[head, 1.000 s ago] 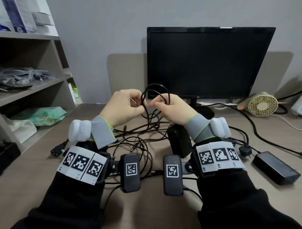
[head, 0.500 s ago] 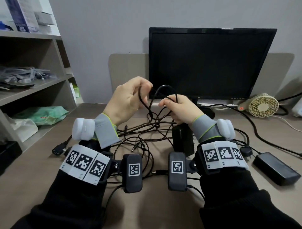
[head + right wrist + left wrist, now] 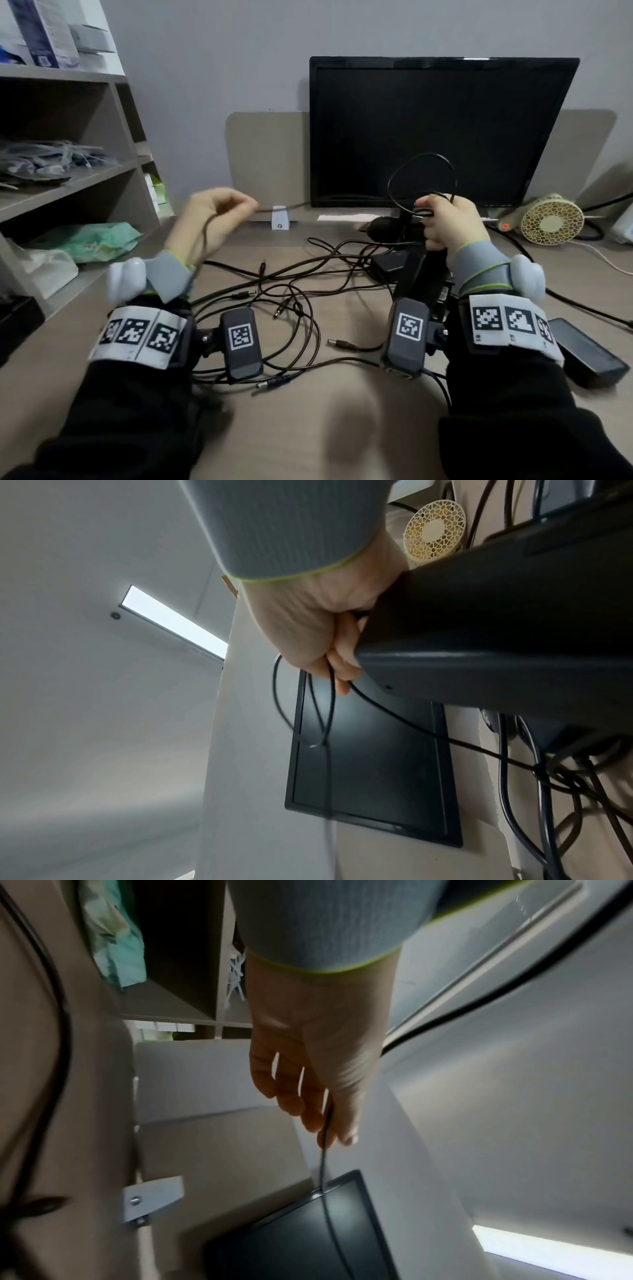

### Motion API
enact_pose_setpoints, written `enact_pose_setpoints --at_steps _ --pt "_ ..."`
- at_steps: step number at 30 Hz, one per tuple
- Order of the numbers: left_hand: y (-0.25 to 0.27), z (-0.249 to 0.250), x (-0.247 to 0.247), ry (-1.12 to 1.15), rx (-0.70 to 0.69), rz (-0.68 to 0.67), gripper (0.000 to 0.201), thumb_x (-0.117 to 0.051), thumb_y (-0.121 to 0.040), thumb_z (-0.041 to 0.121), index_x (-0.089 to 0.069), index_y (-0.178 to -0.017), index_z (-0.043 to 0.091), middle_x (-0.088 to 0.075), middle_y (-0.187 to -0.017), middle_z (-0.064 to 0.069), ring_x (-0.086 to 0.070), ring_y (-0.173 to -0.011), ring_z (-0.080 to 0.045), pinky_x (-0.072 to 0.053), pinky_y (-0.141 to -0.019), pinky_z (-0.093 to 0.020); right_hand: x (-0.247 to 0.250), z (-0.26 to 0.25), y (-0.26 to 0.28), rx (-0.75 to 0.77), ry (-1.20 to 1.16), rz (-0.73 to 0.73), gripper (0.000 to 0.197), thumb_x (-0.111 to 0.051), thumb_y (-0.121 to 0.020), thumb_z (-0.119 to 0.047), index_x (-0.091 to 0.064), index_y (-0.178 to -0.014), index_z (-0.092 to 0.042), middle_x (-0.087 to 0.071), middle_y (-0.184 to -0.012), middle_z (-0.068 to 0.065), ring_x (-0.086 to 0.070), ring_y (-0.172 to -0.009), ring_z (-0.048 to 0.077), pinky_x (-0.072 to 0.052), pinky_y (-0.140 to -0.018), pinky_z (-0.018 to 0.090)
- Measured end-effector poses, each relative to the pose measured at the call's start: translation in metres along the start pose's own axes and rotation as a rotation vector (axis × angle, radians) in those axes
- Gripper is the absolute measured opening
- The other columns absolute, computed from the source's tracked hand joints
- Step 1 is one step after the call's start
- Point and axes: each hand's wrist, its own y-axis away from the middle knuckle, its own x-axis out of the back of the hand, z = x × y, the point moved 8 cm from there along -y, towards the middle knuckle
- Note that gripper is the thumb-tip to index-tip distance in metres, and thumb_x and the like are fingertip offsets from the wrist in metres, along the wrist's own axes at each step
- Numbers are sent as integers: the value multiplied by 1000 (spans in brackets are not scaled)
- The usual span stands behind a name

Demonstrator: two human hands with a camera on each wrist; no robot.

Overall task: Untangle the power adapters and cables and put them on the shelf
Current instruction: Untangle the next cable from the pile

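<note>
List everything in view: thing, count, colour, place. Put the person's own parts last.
Desk: one, beige, under everything.
Tangled cables: count unclear, black, mid desk between the arms.
Held adapter: one, black, lifted off the desk in the right hand.
Cable loop: one, black, sticking up from the right hand.
Flat adapter: one, black, on the desk at far right.
Monitor: one, black, screen dark, at the back.
Small fan: one, cream, right of the monitor.
Shelf: one, grey-brown, at left, holding boxes and bags.
Green bag: one, on the lower shelf.
Left hand: pinches a thin cable, raised at left.
Right hand: grips the held adapter and cable loop.
</note>
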Motion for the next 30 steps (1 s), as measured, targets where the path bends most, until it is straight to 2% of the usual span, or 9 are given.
enact_pose_setpoints --at_steps 4,8,12,16,20,23,26,29,30 --pt "6 -22 -42 -226 99 -321 40 -69 -75 -7 -68 -96 27 -70 -96 -1 -65 -90 -20 -50 -87 -24 -15 -4 6 45 127 -86 18 -50 -94 -17 -51 -75 -17 -34 -58 -1 -25 -30 4 -20 -34 13" --pt "3 -8 -33 -286 103 -200 58 -36 -72 -19 -67 -94 24 -67 -100 -4 -59 -92 -20 -45 -80 -19 -30 -10 16 107 238 -216 15 -63 -88 -24 -55 -77 -19 -37 -60 -3 -27 -37 4 -23 -34 15" --pt "2 32 -31 -152 -23 -85 33 -51 -85 -2 -66 -82 26 -69 -86 -3 -63 -84 -21 -48 -76 -24 -53 -18 31 133 197 -343 21 -58 -92 -33 -57 -84 -14 -35 -56 -4 -23 -36 4 -19 -35 15" --pt "11 73 -58 -49 -144 -116 5 -65 -85 28 -67 -81 28 -67 -83 3 -57 -74 -10 -46 -72 -19 -80 -27 48 133 169 -488 20 -48 -96 -26 -56 -82 -14 -37 -54 -2 -22 -34 5 -16 -37 14" --pt "19 86 -80 -83 -235 -162 39 -74 -73 41 -57 -105 25 -56 -107 12 -51 -97 0 -37 -76 -6 -96 -39 61 241 239 -532 16 -46 -94 -8 -46 -81 -18 -37 -52 -4 -28 -35 5 -20 -35 14" --pt "16 73 -84 -105 -182 -186 59 -79 -71 34 -42 -115 23 -49 -119 7 -49 -105 -5 -38 -76 -11 -98 -47 69 308 238 -526 15 -47 -92 -3 -46 -98 -16 -38 -55 -4 -33 -35 0 -26 -35 16" --pt "13 61 -86 -207 -128 -226 41 -71 -80 29 -48 -113 23 -50 -111 4 -50 -98 -11 -41 -78 -22 -95 -60 76 353 150 -538 17 -44 -92 0 -47 -99 -15 -37 -51 -7 -30 -34 0 -24 -35 15" --pt "12 51 -88 -383 -138 -226 7 -64 -85 32 -63 -86 26 -48 -96 0 -48 -92 -19 -40 -85 -31 -89 -77 82 417 36 -554 22 -38 -93 4 -48 -90 -15 -33 -50 -7 -23 -36 2 -19 -36 14" --pt "12 47 -89 -374 -115 -235 10 -63 -87 32 -62 -79 27 -46 -92 1 -48 -88 -19 -40 -83 -32 -86 -82 83 439 8 -555 23 -37 -94 4 -48 -88 -15 -33 -50 -7 -22 -37 3 -18 -36 14"
